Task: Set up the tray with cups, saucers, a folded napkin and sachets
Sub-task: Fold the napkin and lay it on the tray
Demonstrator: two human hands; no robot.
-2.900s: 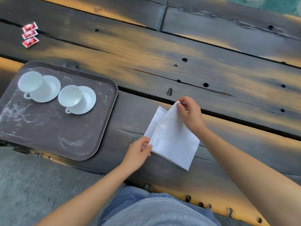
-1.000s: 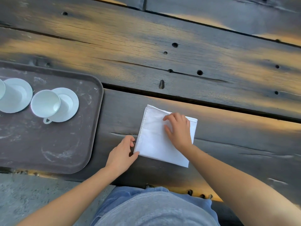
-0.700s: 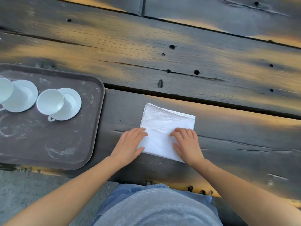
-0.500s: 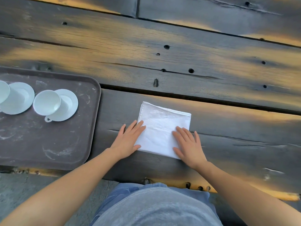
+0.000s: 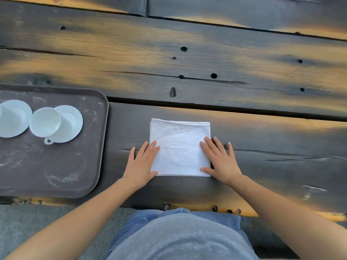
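A white napkin [image 5: 179,147], folded into a square, lies flat on the dark wooden table. My left hand [image 5: 141,164] presses flat on its left edge with straight fingers. My right hand [image 5: 219,159] lies flat on its right edge, fingers spread. At the left sits a brown tray [image 5: 62,169]. On it a white cup [image 5: 45,121] stands on a saucer [image 5: 72,121]. A second saucer [image 5: 16,118] with its cup is cut off by the left frame edge. No sachets are in view.
The table is made of wide dark planks [image 5: 206,59] with gaps and holes. Its near edge [image 5: 187,205] runs just in front of my body. Grey ground [image 5: 28,226] shows below the tray.
The napkin went from held up and half folded to lying flat as a square. Both hands slid outward from its middle to its left and right edges, flattening it.
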